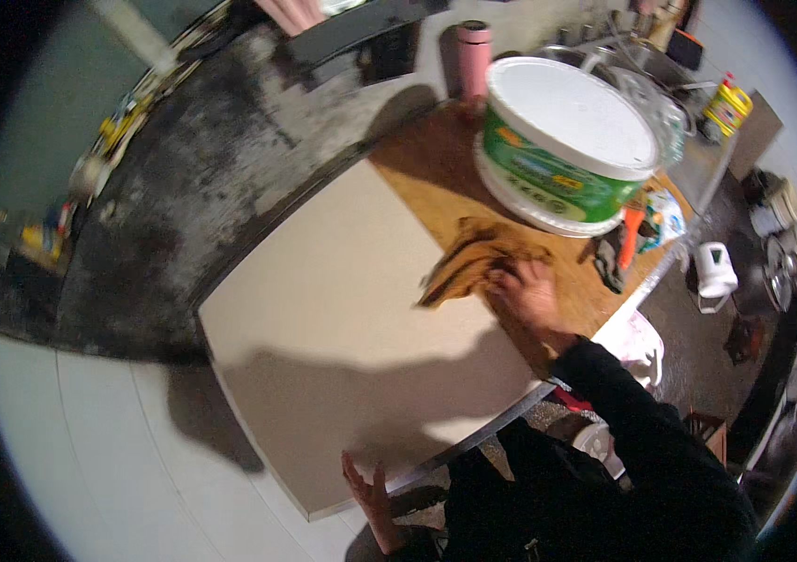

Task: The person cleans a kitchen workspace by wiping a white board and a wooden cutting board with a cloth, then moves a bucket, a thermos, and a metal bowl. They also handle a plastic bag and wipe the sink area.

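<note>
A large pale beige tile or panel (323, 281) lies on a brown wooden board (417, 197). My right hand (528, 292) grips a crumpled orange-brown cloth (478, 258) with dark stripes, which lies across the panel's right edge and the bare wood. The fingertips are partly lost in its folds. At the near edge of the panel is my left hand (368, 492), fingers apart and nothing in it. Whether it touches the panel I cannot tell. My shadow covers the panel's near half.
Beyond the cloth stands a large green-and-white bucket (562, 145) with a white lid, beside a pink bottle (474, 61). An orange-handled tool (633, 234) and a dark glove (609, 258) lie at the board's right side. A sink (647, 61) is at the back right.
</note>
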The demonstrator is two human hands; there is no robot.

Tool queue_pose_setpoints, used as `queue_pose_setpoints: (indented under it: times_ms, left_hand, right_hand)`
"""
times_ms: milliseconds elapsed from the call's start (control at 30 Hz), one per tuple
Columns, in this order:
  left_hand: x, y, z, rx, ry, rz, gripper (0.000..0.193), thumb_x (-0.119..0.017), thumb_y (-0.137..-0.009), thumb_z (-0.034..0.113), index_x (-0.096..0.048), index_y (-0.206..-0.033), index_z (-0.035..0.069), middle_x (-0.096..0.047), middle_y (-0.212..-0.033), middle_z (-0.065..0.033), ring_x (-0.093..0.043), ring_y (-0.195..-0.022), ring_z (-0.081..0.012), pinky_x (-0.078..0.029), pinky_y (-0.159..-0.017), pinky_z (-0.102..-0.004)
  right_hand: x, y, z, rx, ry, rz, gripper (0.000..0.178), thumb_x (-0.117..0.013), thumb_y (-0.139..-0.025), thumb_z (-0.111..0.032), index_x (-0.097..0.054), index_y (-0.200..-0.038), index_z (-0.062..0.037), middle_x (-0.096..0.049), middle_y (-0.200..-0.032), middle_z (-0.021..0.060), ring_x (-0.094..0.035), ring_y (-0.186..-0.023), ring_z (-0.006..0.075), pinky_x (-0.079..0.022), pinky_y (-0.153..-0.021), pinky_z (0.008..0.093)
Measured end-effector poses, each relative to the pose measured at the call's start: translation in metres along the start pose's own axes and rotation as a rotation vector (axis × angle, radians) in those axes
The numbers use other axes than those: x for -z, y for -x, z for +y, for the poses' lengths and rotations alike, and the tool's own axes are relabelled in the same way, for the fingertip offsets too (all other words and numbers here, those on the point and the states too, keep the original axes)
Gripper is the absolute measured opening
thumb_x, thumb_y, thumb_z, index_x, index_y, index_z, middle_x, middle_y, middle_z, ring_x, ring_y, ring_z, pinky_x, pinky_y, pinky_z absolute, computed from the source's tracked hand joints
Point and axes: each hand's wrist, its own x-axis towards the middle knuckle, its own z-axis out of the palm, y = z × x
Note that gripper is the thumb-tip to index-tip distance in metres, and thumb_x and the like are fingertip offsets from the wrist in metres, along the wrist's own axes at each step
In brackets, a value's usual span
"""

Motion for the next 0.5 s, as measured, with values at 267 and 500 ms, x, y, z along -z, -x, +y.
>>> queue_pose_setpoints:
  times_ms: [267,500]
  left_hand:
    - [0.069,0.015,-0.109,0.305,-0.018,0.436,0.082,-0.071,-0.073,0.032,-0.028,-0.137,0.003,-0.025,-0.14,-0.0277,-0.023,-0.131,-0.0394,-0.025,-0.104,-0.047]
    - [0.072,0.009,-0.171,0.346,0.2,0.583,0.092,-0.073,-0.073,0.032,-0.019,-0.139,-0.001,-0.009,-0.144,-0.0246,-0.019,-0.132,-0.035,-0.027,-0.104,-0.0448]
  right_hand:
    - [0.048,0.083,-0.003,-0.35,-0.29,-0.235,0.034,-0.067,-0.077,-0.029,-0.06,-0.098,-0.003,-0.058,-0.084,0.0141,-0.057,-0.074,0.0262,-0.045,-0.061,0.037]
    - [0.003,-0.065,-0.033,-0.35,-0.946,0.026,0.041,-0.06,-0.086,-0.034,-0.055,-0.103,0.0034,-0.057,-0.093,0.0063,-0.052,-0.087,0.016,-0.042,-0.077,0.0301]
